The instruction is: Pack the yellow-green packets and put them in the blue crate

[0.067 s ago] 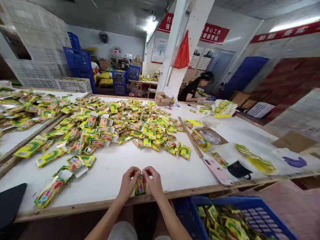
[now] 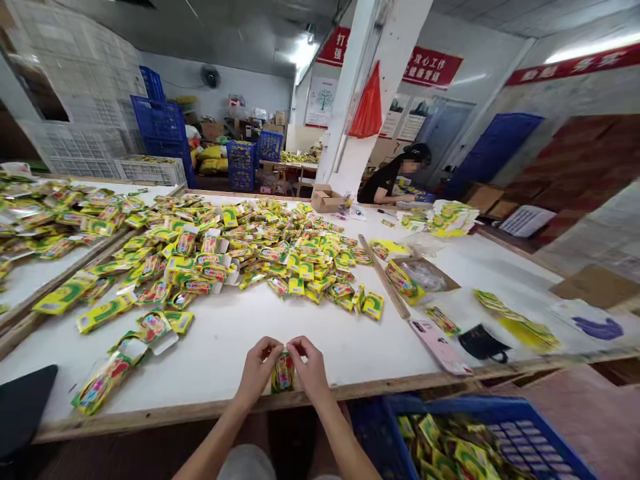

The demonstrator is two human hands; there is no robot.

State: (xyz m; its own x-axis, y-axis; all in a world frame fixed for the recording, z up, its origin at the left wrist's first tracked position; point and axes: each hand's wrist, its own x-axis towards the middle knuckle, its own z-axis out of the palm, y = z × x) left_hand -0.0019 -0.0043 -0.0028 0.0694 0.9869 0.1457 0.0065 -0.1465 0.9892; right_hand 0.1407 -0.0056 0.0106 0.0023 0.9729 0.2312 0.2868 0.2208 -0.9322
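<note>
Close to the table's front edge, a small yellow, green and red printed box (image 2: pixel 283 375) stands or lies between my hands; which of the two I cannot tell. My left hand (image 2: pixel 261 363) pinches its top end from the left. From the right, my right hand (image 2: pixel 306 360) pinches the same end, and the fingertips of both hands almost meet there. Beyond them spreads a big heap of similar small boxes (image 2: pixel 300 260). To the left lie a few boxes with open white flaps, one of them (image 2: pixel 110 377) near the table edge.
A wooden strip (image 2: pixel 384 277) divides the white table. Right of it lie a pink phone (image 2: pixel 440 347), a black mug (image 2: pixel 483 342) and flat yellow cartons (image 2: pixel 520 323). Below the edge stands a blue crate (image 2: pixel 500 407) holding boxes. A co-worker (image 2: pixel 387 180) sits at the far side.
The whole view has shifted slightly, so everything appears a little further right. Both hands keep their pinch on the small box.
</note>
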